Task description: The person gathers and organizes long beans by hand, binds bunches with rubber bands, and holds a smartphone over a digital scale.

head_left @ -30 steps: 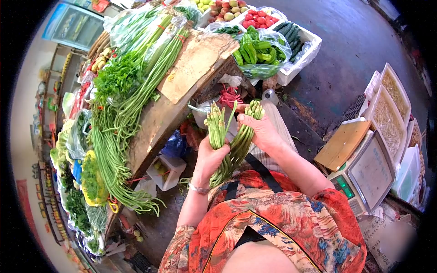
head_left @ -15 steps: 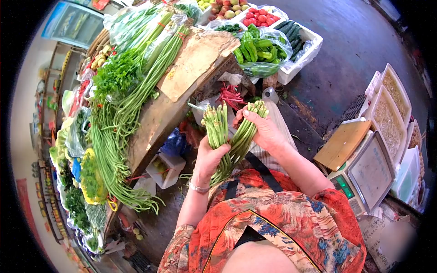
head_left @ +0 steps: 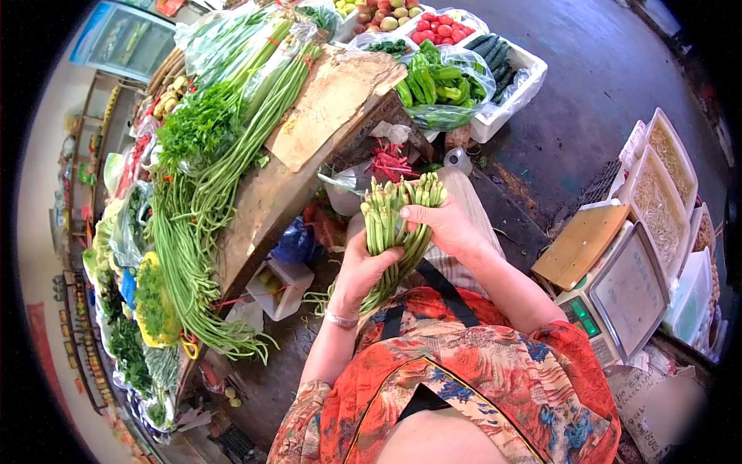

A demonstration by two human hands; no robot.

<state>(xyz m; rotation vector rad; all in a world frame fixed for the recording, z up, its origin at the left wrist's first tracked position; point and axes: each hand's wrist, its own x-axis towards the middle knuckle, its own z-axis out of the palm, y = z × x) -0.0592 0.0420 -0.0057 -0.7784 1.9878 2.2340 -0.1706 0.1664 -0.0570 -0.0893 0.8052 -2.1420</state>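
In front of my body I hold a thick bunch of long beans (head_left: 384, 220), their cut ends up and level with each other. My left hand (head_left: 366, 267) wraps round the bunch from the left, thumb across the stems. From the right, my right hand (head_left: 440, 226) grips the same bunch near its top, thumb pressed over the ends. The tails of the beans hang down towards my lap, partly hidden by my hands. More long beans (head_left: 185, 267) lie draped along the stall table (head_left: 255, 220) to the left.
Red ties (head_left: 390, 161) hang just beyond the bunch. Past the table, green peppers (head_left: 440, 81) sit in a bag beside a white foam box (head_left: 502, 116) of cucumbers. On the right stand a scale (head_left: 630, 290), a wooden board (head_left: 581, 249) and white trays (head_left: 657, 197). A small foam box (head_left: 290, 298) is below the table.
The two separate bundles, one in each hand, have come together into one bunch. My right hand has moved slightly down and my hands are closer together.
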